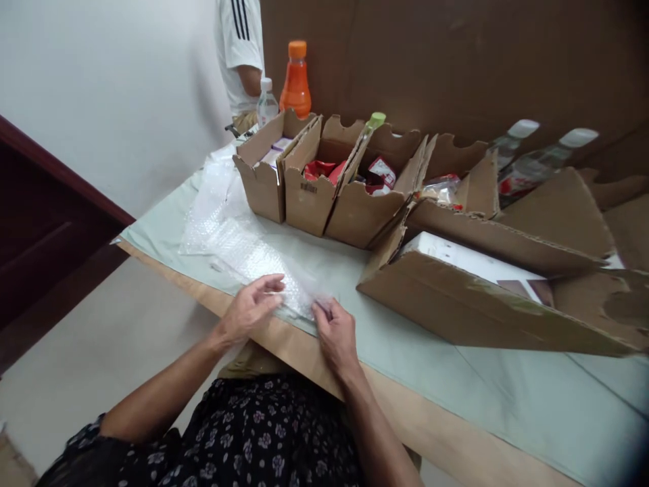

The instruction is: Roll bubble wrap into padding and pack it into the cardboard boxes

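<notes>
A sheet or bag of clear bubble wrap lies at the near edge of the table. My right hand pinches its near right end between thumb and fingers. Close by on the left, my left hand hovers at the bubble wrap's edge, with the fingers loosely curved and apart from the thumb; it grips nothing that I can see. More bubble wrap pieces lie flat farther back on the left, partly overlapped by the nearer one.
Cardboard boxes stand in a row behind, holding small packets. A larger carton with a white box stands at right. An orange bottle and clear bottles stand behind. A person in a white sleeve is at the back.
</notes>
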A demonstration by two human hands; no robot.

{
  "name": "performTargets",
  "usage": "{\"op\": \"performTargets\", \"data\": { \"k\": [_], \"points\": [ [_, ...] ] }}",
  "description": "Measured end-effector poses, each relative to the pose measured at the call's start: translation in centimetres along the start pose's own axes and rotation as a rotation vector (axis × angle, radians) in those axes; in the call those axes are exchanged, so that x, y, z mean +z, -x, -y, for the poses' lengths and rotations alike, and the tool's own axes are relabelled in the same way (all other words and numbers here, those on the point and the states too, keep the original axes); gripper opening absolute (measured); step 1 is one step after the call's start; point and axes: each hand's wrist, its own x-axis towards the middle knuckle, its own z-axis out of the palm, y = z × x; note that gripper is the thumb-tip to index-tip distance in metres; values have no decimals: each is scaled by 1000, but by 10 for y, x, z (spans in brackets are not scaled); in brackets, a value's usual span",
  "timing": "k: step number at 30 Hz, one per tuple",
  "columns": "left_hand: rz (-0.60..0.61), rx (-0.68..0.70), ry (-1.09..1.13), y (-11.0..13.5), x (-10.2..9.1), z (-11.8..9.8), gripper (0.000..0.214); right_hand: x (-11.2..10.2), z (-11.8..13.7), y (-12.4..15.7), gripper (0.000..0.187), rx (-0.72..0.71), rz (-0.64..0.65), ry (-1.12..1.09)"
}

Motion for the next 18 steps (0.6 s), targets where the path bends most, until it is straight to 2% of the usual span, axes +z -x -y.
{"op": "performTargets", "data": {
  "k": [2, 4, 7, 9, 12, 15, 18],
  "points": [
    [-172, 24, -289, 0, -25, 7, 40, -5, -2, -5, 34, -40, -48, -37],
    [-289, 26, -438, 0, -49, 16, 37, -12, -1, -6, 34, -87, -136, -60],
    [-375, 22, -574, -1, -71, 25, 33, -29, 2, 2, 37, -119, -249, -71],
    [-410, 15, -661, -5, -79, 28, 32, -51, -2, 17, 39, -80, -303, -61],
    [-448, 4, -769, -18, -89, 30, 38, -101, -21, 51, 45, 129, -437, 8],
    [-484, -20, -869, -36, -97, 33, 50, -157, -55, 90, 48, 387, -557, 70],
    [-501, -52, -984, -51, -97, 36, 51, -192, -85, 122, 46, 527, -662, 150]
  ]
}}
